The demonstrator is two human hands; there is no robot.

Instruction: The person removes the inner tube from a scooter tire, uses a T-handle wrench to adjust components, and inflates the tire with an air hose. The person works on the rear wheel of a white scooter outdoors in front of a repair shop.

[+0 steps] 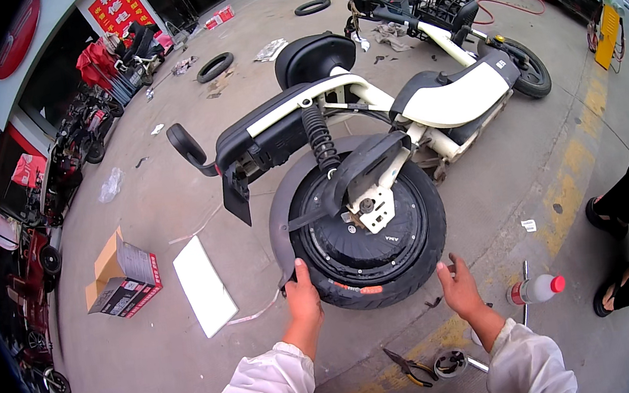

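So the scooter (455, 97) is lying on its side on the pavement (146, 358), and the rear wheel (340, 244) is at the near end of it, between the person's hands, short of the yellow-painted strip (564, 185) along the pavement's right-hand edge. Left hand (304, 301) has its thumb up against the lower left of the tyre (412, 288), by the tip of the grey mudguard (281, 228); its fingers are mostly hidden, so I can't tell if it's gripping anything. Right hand (463, 288) is empty and spread, just beside the tyre's lower right; can't say whether it's touching. As for progress, I'd call it partway: the tyre sits round the hub motor (350, 227) and the wheel is in place at the cream bracket (379, 208) with what looks like a nut (367, 206) on the axle. Not wrapped up though, since the scooter isn't upright and the gear's out: pliers (412, 367) and a small round tin (451, 363) of dark bits near the pavement's near edge, bottle (536, 289) off to the right. Whether the tyre is fully seated or the nut is tight, no way to tell from here.
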